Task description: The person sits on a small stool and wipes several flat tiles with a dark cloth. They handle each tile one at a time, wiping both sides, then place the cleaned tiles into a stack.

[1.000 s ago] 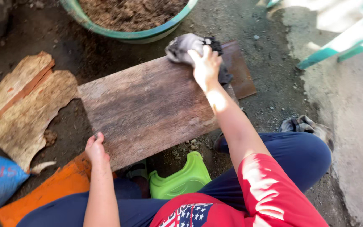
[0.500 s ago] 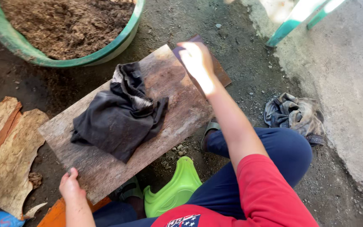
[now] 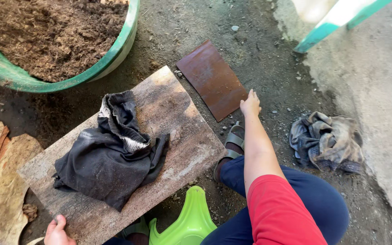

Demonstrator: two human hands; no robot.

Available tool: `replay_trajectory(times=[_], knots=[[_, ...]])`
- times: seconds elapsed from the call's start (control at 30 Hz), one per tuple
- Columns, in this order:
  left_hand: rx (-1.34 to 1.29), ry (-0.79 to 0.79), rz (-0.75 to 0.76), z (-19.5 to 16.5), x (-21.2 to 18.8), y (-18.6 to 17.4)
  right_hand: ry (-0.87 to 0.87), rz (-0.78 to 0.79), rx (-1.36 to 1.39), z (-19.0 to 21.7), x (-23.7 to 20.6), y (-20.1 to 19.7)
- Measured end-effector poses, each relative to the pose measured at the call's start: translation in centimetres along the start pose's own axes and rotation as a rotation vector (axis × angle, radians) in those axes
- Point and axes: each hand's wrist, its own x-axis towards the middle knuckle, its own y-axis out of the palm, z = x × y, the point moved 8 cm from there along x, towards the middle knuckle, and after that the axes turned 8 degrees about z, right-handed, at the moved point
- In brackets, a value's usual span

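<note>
Seen from the head camera, the person sits low over a weathered wooden board [image 3: 159, 149] lying on the dirt ground [image 3: 268, 36], with a dark crumpled cloth [image 3: 107, 159] heaped on the board's middle. The right hand [image 3: 250, 103] reaches out past the board, fingers loose and grasping nothing, its tips at the near edge of a thin rusty metal plate [image 3: 212, 78] that lies flat on the ground just beside the board's far corner. That plate looks stiff and thin, probably light, with rough rusted faces and sharp edges; lying flat, it seems best lifted by tipping one edge up and pinching it there. The left hand [image 3: 57, 232] sits at the board's near corner, curled over the edge, so it appears to grip or steady the wood. The board looks heavy and rigid, the cloth limp. A green tub [image 3: 114, 54] of brown soil stands beyond, a grey rag [image 3: 327, 141] lies to the right, and a bright green plastic stool [image 3: 189, 222] shows below.
</note>
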Motion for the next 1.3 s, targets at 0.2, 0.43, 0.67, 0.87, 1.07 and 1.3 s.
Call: replay_trajectory(times=[0.2, 0.43, 0.67, 0.87, 1.07, 1.3], knots=[[-0.099, -0.070, 0.066, 0.1, -0.5, 0.3, 0.073, 0.068, -0.065, 1.2, -0.8, 2.1], [-0.111, 0.005, 0.047, -0.6, -0.7, 0.4, -0.026, -0.011, -0.193, 2.4, -0.6, 3.7], [-0.027, -0.184, -0.053, 0.4, -0.5, -0.1, -0.082, 0.100, -0.218, 4.5, -1.2, 5.8], [-0.146, 0.016, 0.048, -0.5, -0.5, 0.6, -0.080, 0.079, -0.270, 5.4, -1.6, 5.4], [-0.187, -0.007, 0.033, 0.1, -0.7, 0.1, 0.054, 0.116, -0.251, 3.2, -0.8, 5.5], [-0.172, -0.053, 0.040, 0.4, -0.4, -0.2, -0.254, 0.292, 0.056, 5.8, 1.5, 1.0]])
